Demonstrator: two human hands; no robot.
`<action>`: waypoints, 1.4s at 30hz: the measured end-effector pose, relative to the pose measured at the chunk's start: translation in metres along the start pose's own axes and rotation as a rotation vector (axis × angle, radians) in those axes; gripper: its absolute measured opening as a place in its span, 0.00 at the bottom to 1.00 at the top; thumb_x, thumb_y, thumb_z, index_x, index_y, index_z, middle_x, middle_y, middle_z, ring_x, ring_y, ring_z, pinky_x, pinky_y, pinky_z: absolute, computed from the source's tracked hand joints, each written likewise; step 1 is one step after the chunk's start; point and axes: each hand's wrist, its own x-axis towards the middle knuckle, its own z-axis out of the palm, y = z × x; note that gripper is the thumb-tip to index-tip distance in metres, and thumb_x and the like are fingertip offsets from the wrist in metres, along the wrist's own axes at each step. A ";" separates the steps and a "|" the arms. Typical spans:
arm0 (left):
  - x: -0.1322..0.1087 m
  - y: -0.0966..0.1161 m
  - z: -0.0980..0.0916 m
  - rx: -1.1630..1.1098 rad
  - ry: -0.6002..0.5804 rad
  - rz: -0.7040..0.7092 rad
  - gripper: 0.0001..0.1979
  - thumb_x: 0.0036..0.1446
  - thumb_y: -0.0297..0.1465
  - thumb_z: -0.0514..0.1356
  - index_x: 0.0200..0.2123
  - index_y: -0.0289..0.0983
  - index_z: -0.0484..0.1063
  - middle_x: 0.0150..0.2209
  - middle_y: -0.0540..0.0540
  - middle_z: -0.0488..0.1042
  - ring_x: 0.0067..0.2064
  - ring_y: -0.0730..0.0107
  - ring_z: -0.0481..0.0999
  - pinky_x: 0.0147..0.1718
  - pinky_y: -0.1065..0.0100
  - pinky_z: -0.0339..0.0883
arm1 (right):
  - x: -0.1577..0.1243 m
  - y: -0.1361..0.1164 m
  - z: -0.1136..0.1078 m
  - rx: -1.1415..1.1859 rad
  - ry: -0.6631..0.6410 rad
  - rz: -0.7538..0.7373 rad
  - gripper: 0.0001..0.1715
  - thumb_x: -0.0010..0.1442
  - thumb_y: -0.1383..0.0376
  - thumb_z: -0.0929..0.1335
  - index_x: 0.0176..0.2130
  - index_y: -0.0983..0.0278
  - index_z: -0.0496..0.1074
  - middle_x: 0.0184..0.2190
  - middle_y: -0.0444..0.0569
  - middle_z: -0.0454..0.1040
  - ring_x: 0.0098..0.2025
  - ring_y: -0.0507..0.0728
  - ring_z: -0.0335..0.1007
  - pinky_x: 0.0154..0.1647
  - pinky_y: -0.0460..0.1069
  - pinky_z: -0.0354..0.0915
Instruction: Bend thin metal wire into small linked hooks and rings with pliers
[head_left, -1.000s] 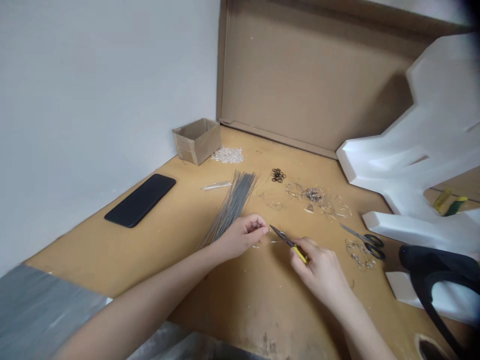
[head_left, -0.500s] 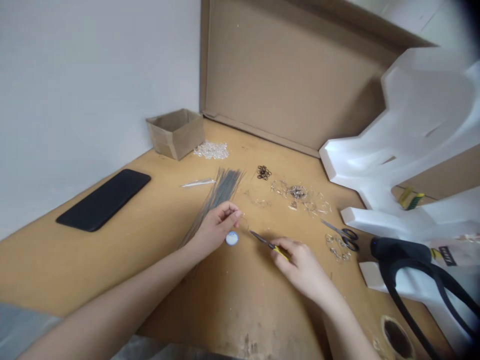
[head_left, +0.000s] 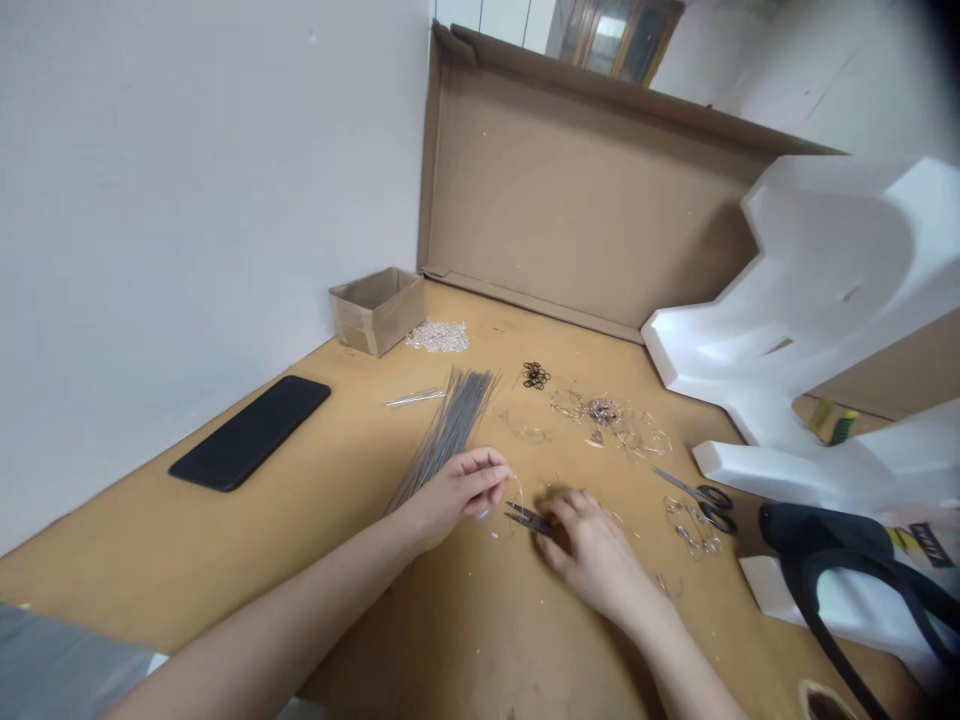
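Observation:
My left hand (head_left: 469, 485) pinches a thin curved wire (head_left: 520, 490) between thumb and fingertips. In my right hand (head_left: 592, 545) is a pair of needle-nose pliers (head_left: 531, 520), its dark jaws spread apart and pointing left at the wire's lower end. Whether the jaws touch the wire, I cannot tell. Beneath the left hand, only a sliver of a small blue-and-white disc (head_left: 484, 514) shows. A bundle of straight grey wires (head_left: 459, 410) lies just behind that hand, partly covered by it.
Beyond the hands lie black rings (head_left: 535, 375), tangled wire pieces (head_left: 604, 412) and clear beads (head_left: 439, 335) beside a cardboard box (head_left: 379, 310). To the right are scissors (head_left: 705, 495), a wire-and-bead loop (head_left: 691, 527) and white foam (head_left: 817, 280). A black phone-like slab (head_left: 251, 432) lies left.
The view has tilted up, so the table sits lower in it. The pliers' jaws, closed together before, are now spread near the wire. My left hand now covers most of the disc.

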 end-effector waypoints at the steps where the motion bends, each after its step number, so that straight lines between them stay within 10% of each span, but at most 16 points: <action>1: -0.001 -0.001 0.001 -0.007 -0.032 -0.013 0.12 0.52 0.37 0.58 0.28 0.33 0.64 0.19 0.55 0.63 0.16 0.86 0.49 0.16 0.76 0.38 | 0.001 -0.003 -0.001 0.099 0.038 -0.014 0.14 0.57 0.66 0.62 0.44 0.63 0.68 0.44 0.53 0.69 0.48 0.57 0.63 0.50 0.53 0.57; 11: -0.003 -0.006 0.006 -0.020 -0.132 -0.067 0.11 0.53 0.37 0.57 0.28 0.33 0.64 0.19 0.54 0.62 0.17 0.85 0.51 0.17 0.76 0.40 | 0.002 -0.012 0.005 1.152 -0.191 0.230 0.16 0.55 0.55 0.65 0.35 0.66 0.72 0.23 0.43 0.70 0.16 0.44 0.54 0.17 0.42 0.51; 23: -0.009 -0.004 0.013 0.379 -0.165 0.039 0.12 0.54 0.38 0.53 0.29 0.34 0.64 0.20 0.54 0.62 0.22 0.79 0.59 0.23 0.74 0.53 | -0.004 -0.030 0.002 0.772 -0.114 0.254 0.21 0.57 0.52 0.61 0.28 0.65 0.72 0.15 0.40 0.66 0.13 0.46 0.61 0.17 0.41 0.57; 42: -0.010 -0.005 0.018 0.516 -0.033 0.066 0.06 0.53 0.32 0.52 0.27 0.36 0.60 0.18 0.57 0.53 0.21 0.80 0.51 0.20 0.75 0.46 | -0.003 -0.024 0.007 0.970 -0.025 0.321 0.16 0.54 0.53 0.65 0.32 0.64 0.65 0.16 0.39 0.69 0.14 0.48 0.64 0.17 0.43 0.60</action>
